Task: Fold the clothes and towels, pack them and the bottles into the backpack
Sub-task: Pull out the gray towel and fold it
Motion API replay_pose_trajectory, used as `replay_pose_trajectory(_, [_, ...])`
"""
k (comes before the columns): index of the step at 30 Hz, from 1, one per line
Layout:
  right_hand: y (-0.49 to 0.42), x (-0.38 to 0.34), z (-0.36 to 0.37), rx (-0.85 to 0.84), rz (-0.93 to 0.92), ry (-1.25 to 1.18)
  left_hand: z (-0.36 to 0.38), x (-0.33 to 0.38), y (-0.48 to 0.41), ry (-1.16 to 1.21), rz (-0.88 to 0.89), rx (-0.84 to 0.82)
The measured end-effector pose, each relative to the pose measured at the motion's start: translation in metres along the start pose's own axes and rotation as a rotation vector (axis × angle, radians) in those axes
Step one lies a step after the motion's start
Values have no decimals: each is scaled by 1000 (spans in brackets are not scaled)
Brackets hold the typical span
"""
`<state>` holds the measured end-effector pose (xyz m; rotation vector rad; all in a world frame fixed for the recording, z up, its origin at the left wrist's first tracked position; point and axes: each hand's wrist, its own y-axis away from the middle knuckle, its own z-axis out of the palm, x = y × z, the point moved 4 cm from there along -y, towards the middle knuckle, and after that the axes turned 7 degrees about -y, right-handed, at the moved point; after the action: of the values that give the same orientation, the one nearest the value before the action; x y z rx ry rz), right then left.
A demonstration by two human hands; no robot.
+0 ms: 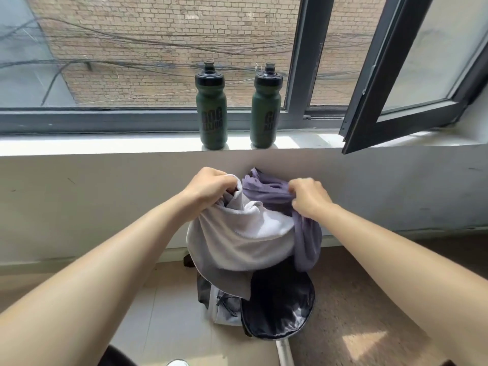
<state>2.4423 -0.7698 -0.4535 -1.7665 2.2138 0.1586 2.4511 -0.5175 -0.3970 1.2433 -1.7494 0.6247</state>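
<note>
- The left hand is curled tight into a fist, gripping a bunched edge of the white towel near its top.
- The right hand is likewise closed, its fingers pinching a gathered fold of the purple garment.
- Both pieces of cloth hang between the hands in one loose bundle; the purple garment lies behind and to the right of the towel, touching it.
- A grey cloth trails from the bottom of the towel, down towards the bag.
- The backpack sits on the floor directly below the bundle, its dark lining showing and its flap lying open towards the camera; a pale panel shows on its left side.
- Two dark green bottles with black caps stand upright on the white windowsill, the left bottle and the right bottle near each other but apart.
- Behind them is a dark-framed window; one window sash at the right swings inward over the sill.
- Outside, a brick wall and tangled wires.
- The floor is pale tile, with a sunlit patch at lower right.
</note>
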Motion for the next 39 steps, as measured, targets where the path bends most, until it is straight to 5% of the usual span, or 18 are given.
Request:
replay_pose_trajectory(4, [-38, -17, -39, 291, -80, -209, 3, -4, 0, -50, -43, -38])
replay_pose_trajectory(8, [-47, -39, -30, -77, -179, -443, 5, -4, 0, -46, -34, -48])
replay_pose_trajectory(11, [-34, -25, -27, -79, -122, -436, 8, -4, -2, -50, 12, -52])
replay_pose_trajectory(14, [-7, -15, -38, -116, -33, -816, 10, 3, 0, -37, 121, -9])
replay_pose_trajectory(18, [49, -26, -56, -505, -179, -1026, 22, 24, 11, 5, 285, -183])
replay_pose_trajectory(21, [84, -43, -67, -633, -299, -1126, 32, 43, 22, 85, 388, -330])
replay_pose_trajectory(24, [100, -39, -72, -436, -228, -1153, 35, 58, 28, 57, 477, -332])
replay_pose_trajectory(27, [104, -17, -81, -126, -132, -1013, 30, 53, 23, -268, 518, -91])
replay_pose_trajectory(31, [100, 19, -95, 162, -41, -914, 21, 29, 8, -555, 349, 48])
replay_pose_trajectory(39, [103, 50, -105, 157, -2, -873, 26, -7, -16, -691, 150, 133])
